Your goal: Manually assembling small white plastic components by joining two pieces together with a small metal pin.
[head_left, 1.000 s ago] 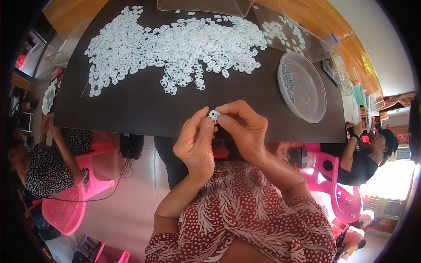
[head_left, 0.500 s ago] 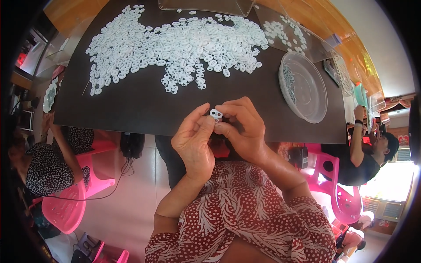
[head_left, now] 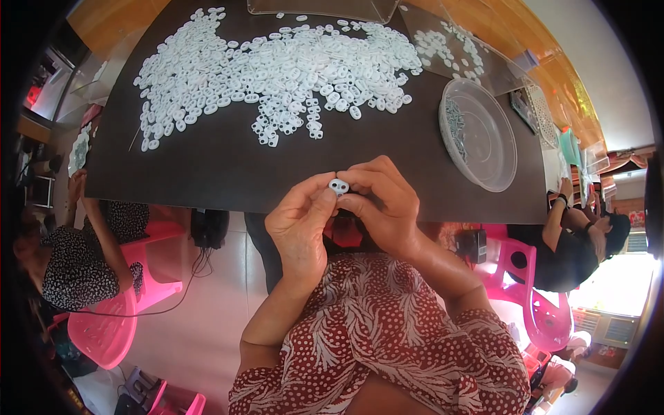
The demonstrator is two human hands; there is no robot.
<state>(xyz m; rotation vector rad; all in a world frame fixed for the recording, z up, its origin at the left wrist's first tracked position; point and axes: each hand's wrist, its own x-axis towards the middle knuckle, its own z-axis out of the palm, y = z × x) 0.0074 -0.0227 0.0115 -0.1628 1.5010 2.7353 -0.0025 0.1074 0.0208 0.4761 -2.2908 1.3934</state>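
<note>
Between my two hands, just above the table's near edge, is a small white two-hole plastic piece (head_left: 338, 186), shaped like a cord lock. My left hand (head_left: 301, 223) pinches its left side with thumb and index finger. From the right, my right hand (head_left: 384, 207) grips it with thumb and fingers, the other fingers curled. Its two dark holes face up; the lower part is hidden by my thumbs. Beyond my hands lies a large heap of similar white plastic pieces (head_left: 304, 66), with a few short rows of two-hole ones (head_left: 277, 124) at its near side.
The dark brown table (head_left: 207, 169) spreads in front of me. On its right, a round clear plastic tub (head_left: 494, 145) holds small grey metal parts (head_left: 454, 124). Clear trays (head_left: 325, 12) stand at the back. People sit on pink chairs (head_left: 114, 328) at left and right.
My left index finger has come down from its raised position and closed against the white piece. The piece is slightly lower. At the right, a co-worker's arms have shifted.
</note>
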